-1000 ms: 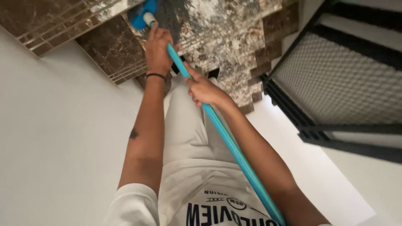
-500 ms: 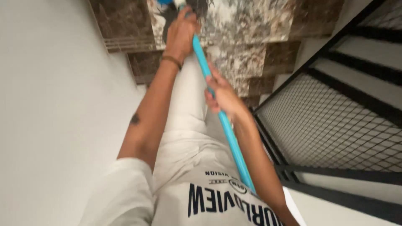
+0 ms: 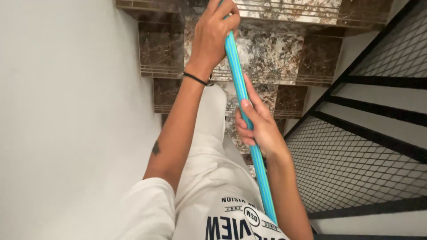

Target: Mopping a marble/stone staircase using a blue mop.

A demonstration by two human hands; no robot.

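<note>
Person: white short-sleeved T-shirt [image 3: 222,209] with dark printed lettering; light trousers [image 3: 209,124]; thin black band [image 3: 195,79] on left wrist; small dark mark on left forearm.

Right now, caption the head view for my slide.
Both hands, left above right, grip a turquoise mop handle over brown marble stairs.

The pole [image 3: 249,133] is turquoise with thin pale stripes. The stairs [image 3: 275,53] are mottled brown and white marble. On the right, the mesh railing [image 3: 356,155] is black. The left wall [image 3: 66,111] is white, the wristband [image 3: 195,79] black.
</note>
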